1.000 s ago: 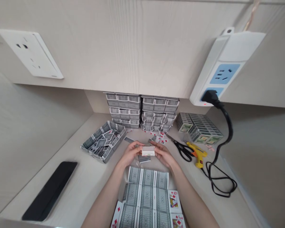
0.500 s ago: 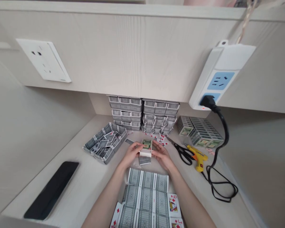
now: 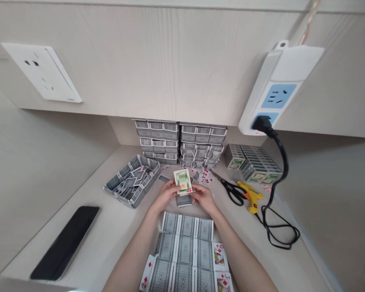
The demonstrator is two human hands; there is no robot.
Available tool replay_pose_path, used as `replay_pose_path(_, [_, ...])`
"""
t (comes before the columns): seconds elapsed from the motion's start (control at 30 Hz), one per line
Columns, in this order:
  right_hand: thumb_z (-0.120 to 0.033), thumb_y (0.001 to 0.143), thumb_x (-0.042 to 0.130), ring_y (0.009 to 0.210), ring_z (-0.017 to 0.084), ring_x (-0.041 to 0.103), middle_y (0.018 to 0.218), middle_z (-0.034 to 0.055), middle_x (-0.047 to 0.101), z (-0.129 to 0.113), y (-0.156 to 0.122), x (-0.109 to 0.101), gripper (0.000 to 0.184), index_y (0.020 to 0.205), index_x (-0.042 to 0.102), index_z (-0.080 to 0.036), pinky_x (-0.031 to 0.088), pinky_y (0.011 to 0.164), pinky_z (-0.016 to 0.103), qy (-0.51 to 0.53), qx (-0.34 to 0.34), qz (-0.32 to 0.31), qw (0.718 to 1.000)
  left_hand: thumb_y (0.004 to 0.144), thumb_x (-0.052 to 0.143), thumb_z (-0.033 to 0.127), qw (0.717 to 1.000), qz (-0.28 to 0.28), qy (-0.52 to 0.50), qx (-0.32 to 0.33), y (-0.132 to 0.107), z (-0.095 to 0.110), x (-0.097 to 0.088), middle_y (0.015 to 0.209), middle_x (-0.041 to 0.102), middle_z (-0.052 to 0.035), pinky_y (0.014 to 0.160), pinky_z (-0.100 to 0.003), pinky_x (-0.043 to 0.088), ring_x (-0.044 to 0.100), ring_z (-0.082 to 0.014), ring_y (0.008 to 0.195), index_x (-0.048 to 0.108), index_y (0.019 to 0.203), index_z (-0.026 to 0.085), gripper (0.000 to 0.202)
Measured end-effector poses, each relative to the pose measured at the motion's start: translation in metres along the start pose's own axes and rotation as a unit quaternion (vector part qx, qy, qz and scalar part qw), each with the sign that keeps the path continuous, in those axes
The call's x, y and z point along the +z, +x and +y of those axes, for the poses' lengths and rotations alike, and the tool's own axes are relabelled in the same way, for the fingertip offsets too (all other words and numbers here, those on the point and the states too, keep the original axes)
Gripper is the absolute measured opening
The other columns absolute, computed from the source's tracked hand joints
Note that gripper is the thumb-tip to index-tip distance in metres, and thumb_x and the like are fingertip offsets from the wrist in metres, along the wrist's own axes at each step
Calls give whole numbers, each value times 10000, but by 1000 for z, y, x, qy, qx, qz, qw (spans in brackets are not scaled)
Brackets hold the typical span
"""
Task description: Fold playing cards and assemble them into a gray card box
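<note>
One green-faced box [image 3: 182,178], held above the counter [image 3: 115,231] between two hands, left hand [image 3: 166,194] and right hand [image 3: 204,198], fingers of each clamped on its lower edges. Nearby: one grey card stack [image 3: 184,201], one pair of scissors [image 3: 236,196], one yellow glue gun [image 3: 253,196], one card-filled tray [image 3: 137,199].

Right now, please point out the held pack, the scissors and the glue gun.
Held pack [image 3: 183,180]: head view, on its green face.
Scissors [image 3: 227,186]: head view, on the black handles.
Glue gun [image 3: 252,195]: head view, on its yellow body.
</note>
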State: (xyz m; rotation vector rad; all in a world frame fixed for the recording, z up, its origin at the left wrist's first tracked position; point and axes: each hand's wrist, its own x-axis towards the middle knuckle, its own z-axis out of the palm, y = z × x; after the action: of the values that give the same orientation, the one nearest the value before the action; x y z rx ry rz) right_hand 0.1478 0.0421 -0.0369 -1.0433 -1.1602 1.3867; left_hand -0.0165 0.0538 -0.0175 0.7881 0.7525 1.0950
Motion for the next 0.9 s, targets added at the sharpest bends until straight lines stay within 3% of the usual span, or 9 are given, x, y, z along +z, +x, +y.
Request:
replay_pose_path(0.23, [-352, 579, 682, 420, 119, 535, 522, -32, 593, 1, 2, 1, 278, 798, 626, -191, 459, 481, 267, -1, -24, 26, 999, 641, 683, 262, 997, 64, -35, 5, 1, 2, 4, 839, 680, -88, 692, -292, 499, 638, -192, 747, 607, 883, 112, 295])
replay_pose_path(0.37, [-360, 543, 716, 432, 114, 536, 593, -38, 587, 2, 2, 1, 327, 779, 554, -204, 453, 438, 246, 7, -37, 57, 998, 650, 677, 287, 996, 83, -27, 3, 2, 3, 1, 788, 679, -84, 614, -274, 513, 637, -174, 664, 600, 848, 113, 274])
replay_pose_path(0.53, [-424, 547, 715, 345, 101, 473, 458, -75, 500, 4, 2, 2, 341, 648, 475, -205, 407, 350, 226, -5, -20, 61, 998, 624, 699, 247, 995, 97, -29, 12, 0, 5, -2, 744, 668, -51, 576, -269, 514, 632, -166, 631, 560, 863, 137, 298])
replay_pose_path(0.7, [-459, 544, 710, 523, 166, 597, 582, -3, 614, 3, 1, 4, 338, 692, 571, -190, 514, 506, 298, 9, -6, 44, 999, 638, 690, 260, 996, 82, -27, 16, 0, 4, -2, 768, 663, -48, 614, -287, 518, 635, -166, 658, 545, 874, 141, 301])
replay_pose_path(0.9, [-427, 538, 724, 616, 199, 631, 662, 28, 667, -3, -1, 3, 329, 746, 649, -184, 525, 673, 367, 31, 15, 8, 999, 644, 685, 275, 997, 67, -18, 13, 0, 4, -2, 788, 667, -58, 651, -318, 512, 638, -182, 684, 545, 891, 138, 315])
